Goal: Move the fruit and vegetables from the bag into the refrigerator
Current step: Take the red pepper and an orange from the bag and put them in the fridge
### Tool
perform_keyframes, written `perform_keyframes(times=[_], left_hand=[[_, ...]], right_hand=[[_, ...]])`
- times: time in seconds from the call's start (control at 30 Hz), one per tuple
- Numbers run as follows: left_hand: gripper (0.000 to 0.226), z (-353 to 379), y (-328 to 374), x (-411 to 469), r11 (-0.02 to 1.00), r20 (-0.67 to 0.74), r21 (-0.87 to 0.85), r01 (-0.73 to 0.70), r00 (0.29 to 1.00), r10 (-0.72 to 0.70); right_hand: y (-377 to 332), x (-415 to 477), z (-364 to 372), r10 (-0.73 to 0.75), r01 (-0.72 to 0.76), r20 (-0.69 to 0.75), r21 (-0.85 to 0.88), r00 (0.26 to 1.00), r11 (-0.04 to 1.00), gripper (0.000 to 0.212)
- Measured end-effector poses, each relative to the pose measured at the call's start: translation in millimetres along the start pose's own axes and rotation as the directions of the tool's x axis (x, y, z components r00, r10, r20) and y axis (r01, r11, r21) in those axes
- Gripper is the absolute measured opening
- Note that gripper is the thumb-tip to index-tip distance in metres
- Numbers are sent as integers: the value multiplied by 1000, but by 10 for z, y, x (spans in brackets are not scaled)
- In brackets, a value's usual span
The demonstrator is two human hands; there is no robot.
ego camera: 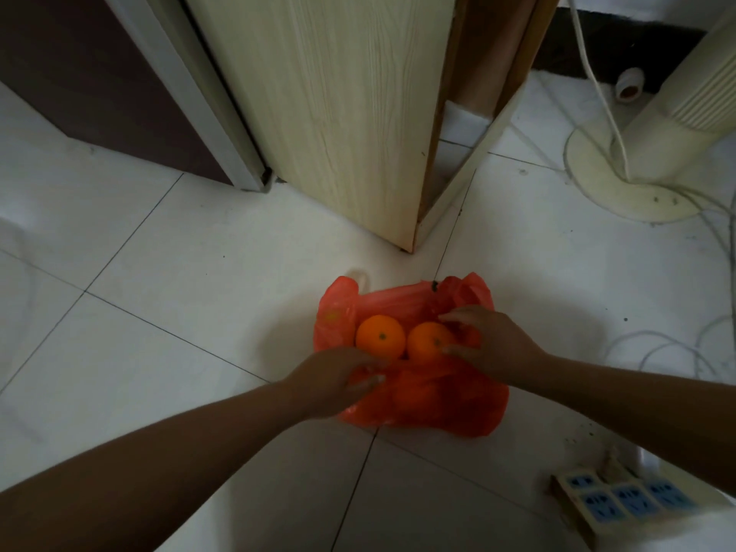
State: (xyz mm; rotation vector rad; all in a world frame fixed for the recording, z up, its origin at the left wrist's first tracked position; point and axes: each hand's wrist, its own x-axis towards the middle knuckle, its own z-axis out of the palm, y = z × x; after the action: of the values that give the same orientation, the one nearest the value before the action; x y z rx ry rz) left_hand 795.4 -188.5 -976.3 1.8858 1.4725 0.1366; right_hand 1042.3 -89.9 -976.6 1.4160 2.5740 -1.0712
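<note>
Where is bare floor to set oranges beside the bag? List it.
Bare tile: the wide stretch left of the red bag, up to the dark panel; also between bag and wooden cabinet. Crowded: the right, with cables, fan base and power strip, and the bag mouth, where the left hand and right hand work at two oranges.

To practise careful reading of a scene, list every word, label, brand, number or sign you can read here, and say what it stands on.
No readable text in view.
The bag: plain red, no print.
The orange and the second orange: no stickers.
The power strip: blue sockets, any marking too blurred to read.
The fan: no label visible.
</note>
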Motion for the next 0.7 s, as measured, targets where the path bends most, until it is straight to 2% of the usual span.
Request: perform_keyframes(times=[0.1,0.23,0.4,0.5,0.6,0.7], left_hand=[[53,-57,57,81,999,-46,-36,27,999,-29],[39,-163,73,246,995,-205,-91,47,977,-65],[30,-201,19,430,996,-297,-44,71,951,-81],[34,-157,-31,502,994,-268,-32,104,957,-109],[39,-115,-88,546,994,-193,1,109,975,-107],[44,-120,-129,569,992,-148,11,122,982,-119]], right_hand=[[-81,141,-26,6,-6,-13,4,1000,1000,51],[-175,274,-24,13,-12,8,-20,1000,1000,50],[-160,285,15,29,-27,58,-42,998,999,52],[-124,251,-2,15,-13,61,-45,998,999,52],[-99,255,-111,-12,11,-34,-28,999,1000,49],[10,305,-216,53,-55,-120,-12,991,998,47]])
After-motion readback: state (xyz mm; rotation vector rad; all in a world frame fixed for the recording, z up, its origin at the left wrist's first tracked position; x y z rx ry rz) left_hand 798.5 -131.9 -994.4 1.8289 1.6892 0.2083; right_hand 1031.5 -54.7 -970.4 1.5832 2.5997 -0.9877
